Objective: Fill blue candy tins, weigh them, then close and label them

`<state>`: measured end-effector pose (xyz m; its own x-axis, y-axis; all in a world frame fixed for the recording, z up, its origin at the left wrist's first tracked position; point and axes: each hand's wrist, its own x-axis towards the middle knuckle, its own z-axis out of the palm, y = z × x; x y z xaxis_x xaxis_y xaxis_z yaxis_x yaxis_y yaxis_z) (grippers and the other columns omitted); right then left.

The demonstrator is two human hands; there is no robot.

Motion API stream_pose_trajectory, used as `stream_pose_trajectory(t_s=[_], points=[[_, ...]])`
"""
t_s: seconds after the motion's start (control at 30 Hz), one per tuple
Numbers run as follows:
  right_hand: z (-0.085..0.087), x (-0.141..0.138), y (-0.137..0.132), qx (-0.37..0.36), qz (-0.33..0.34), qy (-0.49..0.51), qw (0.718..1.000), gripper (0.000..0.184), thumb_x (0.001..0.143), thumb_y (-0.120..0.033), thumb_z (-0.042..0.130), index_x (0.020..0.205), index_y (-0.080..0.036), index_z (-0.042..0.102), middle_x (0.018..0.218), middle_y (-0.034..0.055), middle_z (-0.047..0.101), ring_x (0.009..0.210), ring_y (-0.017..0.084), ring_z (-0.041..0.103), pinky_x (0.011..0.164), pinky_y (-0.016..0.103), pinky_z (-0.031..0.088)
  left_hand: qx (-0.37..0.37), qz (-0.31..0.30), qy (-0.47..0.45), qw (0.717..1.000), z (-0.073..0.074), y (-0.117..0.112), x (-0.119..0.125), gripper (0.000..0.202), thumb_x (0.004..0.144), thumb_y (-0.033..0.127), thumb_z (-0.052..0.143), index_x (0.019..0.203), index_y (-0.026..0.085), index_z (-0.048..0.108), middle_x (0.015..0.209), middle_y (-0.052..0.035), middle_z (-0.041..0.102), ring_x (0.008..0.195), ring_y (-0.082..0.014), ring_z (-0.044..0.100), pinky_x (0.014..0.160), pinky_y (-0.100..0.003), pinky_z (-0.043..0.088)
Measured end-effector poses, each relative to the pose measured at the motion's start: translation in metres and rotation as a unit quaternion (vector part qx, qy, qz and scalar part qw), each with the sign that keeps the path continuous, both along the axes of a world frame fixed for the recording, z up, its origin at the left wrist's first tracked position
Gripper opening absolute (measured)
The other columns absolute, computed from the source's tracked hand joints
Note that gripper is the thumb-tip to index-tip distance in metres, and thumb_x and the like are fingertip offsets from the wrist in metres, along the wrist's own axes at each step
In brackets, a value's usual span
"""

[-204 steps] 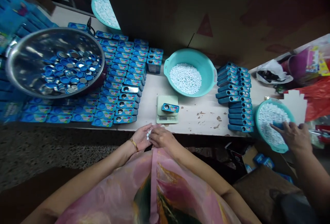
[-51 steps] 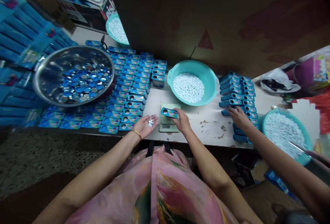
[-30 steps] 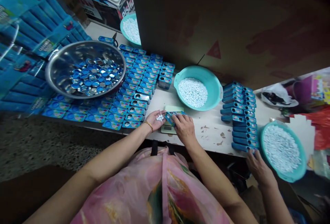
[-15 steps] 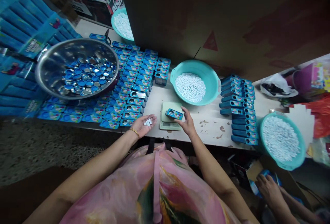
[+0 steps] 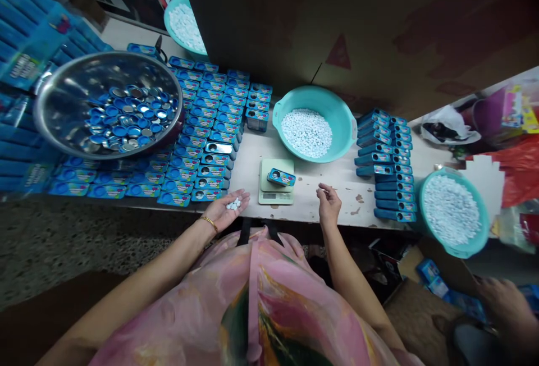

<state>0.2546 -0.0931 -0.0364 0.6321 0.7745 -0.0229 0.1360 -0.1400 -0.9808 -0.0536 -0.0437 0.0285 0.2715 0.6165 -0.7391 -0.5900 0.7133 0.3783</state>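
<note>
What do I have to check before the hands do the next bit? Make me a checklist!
1. Blue tin on the scale: ok.
2. Tin lined up straight with the scale: not ok, it lies askew.
3. Hole in the tin's top uncovered: ok.
4. Left hand palm up under the white pieces: ok.
5. Right hand off the tin: ok.
6. Number on the scale's display: cannot tell, too small to read.

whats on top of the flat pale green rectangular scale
A blue rectangular tin with a round hole at one end rests on the scale; the surface directly beneath is covered.
</note>
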Motion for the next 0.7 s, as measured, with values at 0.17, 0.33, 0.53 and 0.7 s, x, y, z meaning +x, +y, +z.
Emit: stream_pose_trajectory(t_s=[0.17,0.33,0.53,0.7], points=[[0.005,-0.007,0.005,0.015,0.012,0.033,0.999,0.034,0.071,-0.035,0.056,0.097,-0.013,0.060,0.093,0.0086,0.063,0.076,0.014,0.057,0.072,0.031,0.046,0.003,0.001,0.008,1.000,-0.001,-0.001,0.000,0.032,0.073,-0.003,0.045,0.103,0.005,0.053,0.093,-0.0184,0.063,0.086,-0.0219,0.062,0.071,-0.030,0.054],[0.019,-0.022,0.011,0.024,0.107,-0.006,0.994,0.039,0.071,-0.034,0.058,0.106,-0.017,0.054,0.101,0.0088,0.059,0.082,0.014,0.055,0.072,0.030,0.047,-0.013,0.011,0.022,1.000,-0.002,-0.003,0.001,0.031,0.075,-0.002,0.045,0.103,0.005,0.053,0.090,-0.0171,0.063,0.081,-0.0199,0.063,0.066,-0.027,0.055],[0.036,-0.042,0.024,0.054,0.226,-0.164,0.959,0.055,0.070,-0.034,0.061,0.120,-0.022,0.042,0.119,0.0098,0.046,0.102,0.019,0.048,0.079,0.034,0.047,-0.004,0.013,0.024,1.000,-0.002,-0.002,-0.001,0.024,0.075,-0.001,0.047,0.097,0.004,0.056,0.087,-0.0164,0.064,0.077,-0.0187,0.064,0.065,-0.026,0.055],[0.046,-0.050,0.040,0.060,0.275,-0.270,0.921,0.058,0.072,-0.035,0.060,0.124,-0.022,0.038,0.123,0.0100,0.042,0.114,0.022,0.039,0.092,0.039,0.038,-0.009,0.017,0.024,1.000,-0.001,0.000,-0.004,0.025,0.075,0.000,0.047,0.098,0.004,0.056,0.086,-0.0160,0.064,0.079,-0.0193,0.064,0.065,-0.027,0.055]])
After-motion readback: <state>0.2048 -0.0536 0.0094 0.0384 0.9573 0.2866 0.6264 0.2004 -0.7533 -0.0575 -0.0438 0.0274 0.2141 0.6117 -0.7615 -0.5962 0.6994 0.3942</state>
